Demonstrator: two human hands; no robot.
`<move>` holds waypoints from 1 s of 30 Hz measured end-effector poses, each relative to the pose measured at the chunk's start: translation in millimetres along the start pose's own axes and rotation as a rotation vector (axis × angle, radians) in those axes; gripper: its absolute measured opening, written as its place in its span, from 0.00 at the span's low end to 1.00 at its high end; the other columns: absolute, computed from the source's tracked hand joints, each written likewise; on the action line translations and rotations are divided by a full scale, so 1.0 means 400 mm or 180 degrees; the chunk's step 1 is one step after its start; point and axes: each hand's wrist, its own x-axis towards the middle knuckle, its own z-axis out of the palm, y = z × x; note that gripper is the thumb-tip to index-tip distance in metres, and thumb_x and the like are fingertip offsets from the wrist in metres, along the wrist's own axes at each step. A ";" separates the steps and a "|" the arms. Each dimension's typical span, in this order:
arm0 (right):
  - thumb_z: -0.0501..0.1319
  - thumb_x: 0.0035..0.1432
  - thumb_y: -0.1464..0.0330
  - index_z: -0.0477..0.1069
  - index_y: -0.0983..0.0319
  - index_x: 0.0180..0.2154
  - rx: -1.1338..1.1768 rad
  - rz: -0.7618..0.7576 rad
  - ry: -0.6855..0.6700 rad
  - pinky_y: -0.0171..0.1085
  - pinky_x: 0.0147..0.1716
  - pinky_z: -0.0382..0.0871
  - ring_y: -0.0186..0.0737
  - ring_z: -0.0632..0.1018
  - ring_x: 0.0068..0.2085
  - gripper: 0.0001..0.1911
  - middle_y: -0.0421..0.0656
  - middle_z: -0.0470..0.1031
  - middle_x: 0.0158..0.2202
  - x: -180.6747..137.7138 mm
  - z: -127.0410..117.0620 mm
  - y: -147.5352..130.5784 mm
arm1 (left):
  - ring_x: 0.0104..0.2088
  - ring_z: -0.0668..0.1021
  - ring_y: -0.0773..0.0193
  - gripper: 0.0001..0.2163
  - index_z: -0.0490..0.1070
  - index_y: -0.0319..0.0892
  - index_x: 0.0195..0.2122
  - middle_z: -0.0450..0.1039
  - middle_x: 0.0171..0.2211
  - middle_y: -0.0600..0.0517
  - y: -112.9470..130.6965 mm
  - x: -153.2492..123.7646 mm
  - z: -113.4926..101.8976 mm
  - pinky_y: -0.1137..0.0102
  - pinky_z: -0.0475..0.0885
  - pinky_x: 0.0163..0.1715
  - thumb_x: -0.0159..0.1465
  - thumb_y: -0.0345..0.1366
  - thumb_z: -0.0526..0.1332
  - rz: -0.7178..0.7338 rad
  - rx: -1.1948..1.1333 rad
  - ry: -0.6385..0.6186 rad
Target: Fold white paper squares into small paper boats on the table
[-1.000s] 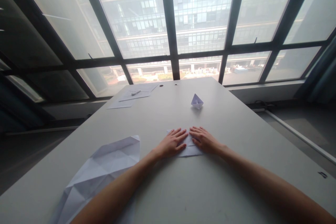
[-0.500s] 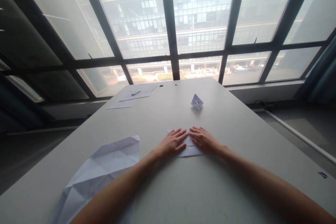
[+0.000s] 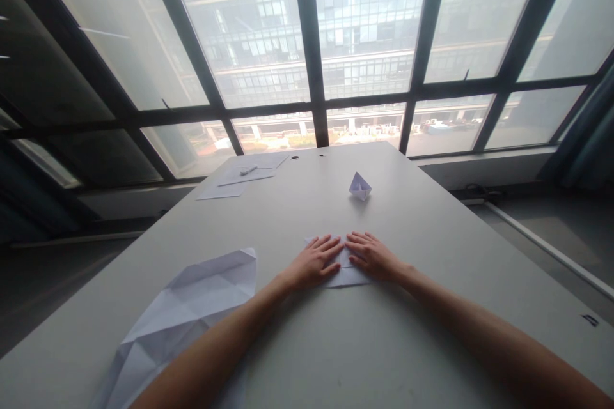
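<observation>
A folded sheet of white paper (image 3: 348, 277) lies flat on the table in front of me, partly hidden under both hands. On its left part my left hand (image 3: 316, 260) rests palm down, fingers stretched out. My right hand (image 3: 371, 254) lies flat over its right part, the fingertips of the two hands nearly meeting. Between them a strip of the paper's folded layers and its near edge show. Farther off, a small folded paper boat (image 3: 359, 186) stands by itself on the table.
Left of my left forearm spreads a large creased sheet of paper (image 3: 192, 294), partly covered by that arm. Several flat sheets (image 3: 223, 190) lie at the far left of the white table (image 3: 407, 345), with a pen-like object (image 3: 248, 170) on top. Tall windows stand beyond the far edge.
Both hands stay pressed on the folded paper in nearly the same place. Nothing else has visibly moved.
</observation>
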 end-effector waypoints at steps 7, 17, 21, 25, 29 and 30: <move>0.55 0.67 0.63 0.65 0.59 0.62 0.0019 -0.0001 0.0006 0.55 0.65 0.53 0.51 0.62 0.67 0.24 0.51 0.63 0.66 -0.001 -0.002 -0.003 | 0.70 0.53 0.51 0.28 0.48 0.53 0.71 0.49 0.71 0.51 -0.004 0.002 0.003 0.51 0.49 0.67 0.72 0.53 0.47 0.0010 0.0026 -0.0026; 0.55 0.67 0.63 0.64 0.58 0.63 0.0022 0.0001 -0.0024 0.55 0.65 0.52 0.50 0.61 0.67 0.24 0.51 0.62 0.66 -0.001 -0.006 -0.007 | 0.71 0.44 0.50 0.25 0.51 0.56 0.69 0.45 0.71 0.52 -0.008 -0.006 -0.015 0.41 0.37 0.66 0.74 0.52 0.41 -0.0119 0.0126 -0.0078; 0.54 0.67 0.63 0.65 0.58 0.62 -0.0001 0.0015 -0.0050 0.56 0.65 0.52 0.51 0.61 0.67 0.23 0.49 0.62 0.66 -0.003 -0.008 -0.007 | 0.70 0.52 0.51 0.24 0.55 0.54 0.68 0.54 0.69 0.50 -0.016 -0.007 -0.007 0.42 0.41 0.66 0.73 0.51 0.45 -0.0395 0.0240 0.0184; 0.53 0.68 0.66 0.66 0.57 0.61 -0.0071 0.0097 0.0002 0.58 0.65 0.50 0.51 0.60 0.68 0.21 0.48 0.63 0.66 -0.005 -0.009 0.002 | 0.68 0.58 0.50 0.23 0.61 0.47 0.66 0.60 0.67 0.46 -0.034 -0.005 0.009 0.45 0.46 0.67 0.71 0.43 0.53 -0.0984 0.0475 0.0677; 0.53 0.67 0.67 0.67 0.59 0.60 -0.0116 0.0239 0.0054 0.58 0.65 0.49 0.51 0.60 0.68 0.21 0.51 0.63 0.65 -0.006 -0.012 0.010 | 0.68 0.58 0.47 0.23 0.62 0.41 0.64 0.61 0.66 0.41 -0.054 -0.001 0.025 0.47 0.50 0.66 0.68 0.41 0.55 -0.1532 0.0509 0.0864; 0.53 0.67 0.67 0.67 0.59 0.59 -0.0112 0.0263 0.0045 0.58 0.65 0.50 0.51 0.60 0.67 0.21 0.51 0.63 0.65 -0.006 -0.013 0.010 | 0.68 0.59 0.47 0.24 0.62 0.40 0.64 0.61 0.65 0.41 -0.058 0.000 0.028 0.47 0.50 0.66 0.68 0.41 0.55 -0.1569 0.0465 0.0857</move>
